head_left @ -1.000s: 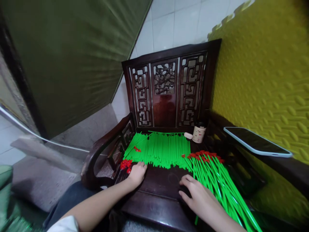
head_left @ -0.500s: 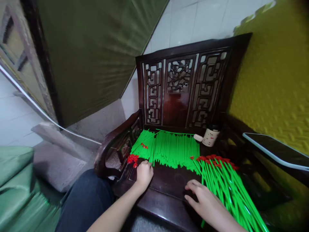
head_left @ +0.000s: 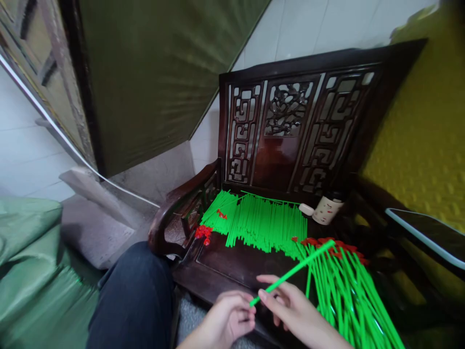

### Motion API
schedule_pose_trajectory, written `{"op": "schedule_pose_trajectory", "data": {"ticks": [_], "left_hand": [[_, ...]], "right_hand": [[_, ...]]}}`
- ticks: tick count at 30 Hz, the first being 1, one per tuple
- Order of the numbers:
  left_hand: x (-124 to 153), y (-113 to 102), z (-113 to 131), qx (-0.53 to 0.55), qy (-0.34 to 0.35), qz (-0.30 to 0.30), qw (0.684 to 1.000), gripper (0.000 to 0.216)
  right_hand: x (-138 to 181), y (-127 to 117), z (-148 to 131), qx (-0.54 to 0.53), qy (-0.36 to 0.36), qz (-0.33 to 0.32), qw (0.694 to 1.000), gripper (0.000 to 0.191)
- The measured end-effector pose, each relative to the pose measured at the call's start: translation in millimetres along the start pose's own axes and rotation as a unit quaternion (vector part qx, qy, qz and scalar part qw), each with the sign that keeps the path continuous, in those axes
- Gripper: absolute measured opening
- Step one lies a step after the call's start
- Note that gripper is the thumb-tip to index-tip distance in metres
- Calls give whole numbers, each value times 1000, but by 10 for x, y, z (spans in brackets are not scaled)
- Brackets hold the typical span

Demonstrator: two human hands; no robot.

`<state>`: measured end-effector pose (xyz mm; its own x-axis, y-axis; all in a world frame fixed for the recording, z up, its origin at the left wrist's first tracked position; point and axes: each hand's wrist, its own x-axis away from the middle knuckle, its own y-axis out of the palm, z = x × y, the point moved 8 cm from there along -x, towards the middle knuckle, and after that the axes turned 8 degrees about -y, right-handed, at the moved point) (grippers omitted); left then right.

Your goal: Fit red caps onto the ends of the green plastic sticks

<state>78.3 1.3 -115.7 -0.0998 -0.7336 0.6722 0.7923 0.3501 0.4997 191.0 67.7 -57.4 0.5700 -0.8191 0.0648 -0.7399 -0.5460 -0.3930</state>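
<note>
A thin green plastic stick (head_left: 296, 269) slants up to the right in front of the seat. My right hand (head_left: 290, 303) pinches it between thumb and fingers near its lower part. At the stick's lower end, my left hand (head_left: 234, 315) has its fingers curled in, with the fingertips on the tip; whether anything small is also hidden there I cannot tell. Behind lie rows of loose green sticks (head_left: 271, 220) on the dark wooden seat (head_left: 232, 264). Small red pieces (head_left: 204, 232) are heaped at the left. A bundle of green sticks with red tops (head_left: 348, 286) lies right of my right hand.
The seat belongs to a carved wooden chair with a left armrest (head_left: 170, 208). A patterned cup (head_left: 327, 208) and a small white case (head_left: 307, 209) stand at the back right. A phone-like flat device (head_left: 428, 235) rests over the right armrest.
My left hand has left the edge of the loose sticks and come back toward me. Both hands have met in front, and a single green stick is now held between them.
</note>
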Motion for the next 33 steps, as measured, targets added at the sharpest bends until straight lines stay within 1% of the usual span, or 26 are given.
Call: {"op": "schedule_pose_trajectory", "data": {"ticks": [1,2,3,4,5,6,9,11,12,14,16,19,21,23,25,27,29,31,33], "left_hand": [[4,56,-47,-14,-9,-35,999,12],[-14,64,-15,-56,8,-41,998,12],[-51,33,92,-115,46,-23,992,13],[-94,-28,263,-196,100,20,975,16],[-107,-164,515,-281,174,126,936,15],[-138,-271,713,-297,209,184,913,13],[-206,-566,1206,-288,285,296,865,25],[-227,-722,1392,-277,310,339,844,23],[-235,-778,1444,-270,317,350,839,20],[-250,-841,1486,-255,325,353,839,14],[-267,-835,1479,-232,327,336,852,11],[-297,-704,1412,-185,306,276,892,6],[-303,-548,1327,-147,267,213,928,4],[-269,-362,1216,-104,212,132,963,13],[-181,-197,1113,-58,160,56,984,22],[-74,-95,1030,-16,115,0,993,22],[14,-53,963,21,79,-34,996,13],[69,-49,905,50,52,-52,996,8],[102,-50,844,63,35,-62,995,10]], "right_hand": [[18,62,-89,5,-19,-18,1000,36],[38,100,-196,31,-51,-32,998,32],[60,109,-303,72,-85,-35,993,32],[82,93,-395,117,-113,-28,986,33],[100,62,-461,159,-130,-16,978,33],[111,23,-501,191,-137,-5,972,32],[97,-70,-524,223,-135,4,965,31],[69,-111,-517,227,-140,4,964,32],[56,-131,-511,229,-142,8,963,32],[37,-150,-494,235,-142,11,962,31],[27,-154,-485,231,-138,10,963,30],[11,-176,-497,191,-138,20,972,29],[-8,-223,-501,140,-137,47,980,28],[-33,-273,-480,69,-129,81,986,28],[-56,-290,-450,-15,-117,106,987,28],[-72,-275,-435,-86,-103,120,984,24],[-73,-252,-462,-132,-90,134,978,22],[-66,-216,-538,-161,-82,134,974,23],[-60,-163,-640,-187,-68,116,973,22]]}}
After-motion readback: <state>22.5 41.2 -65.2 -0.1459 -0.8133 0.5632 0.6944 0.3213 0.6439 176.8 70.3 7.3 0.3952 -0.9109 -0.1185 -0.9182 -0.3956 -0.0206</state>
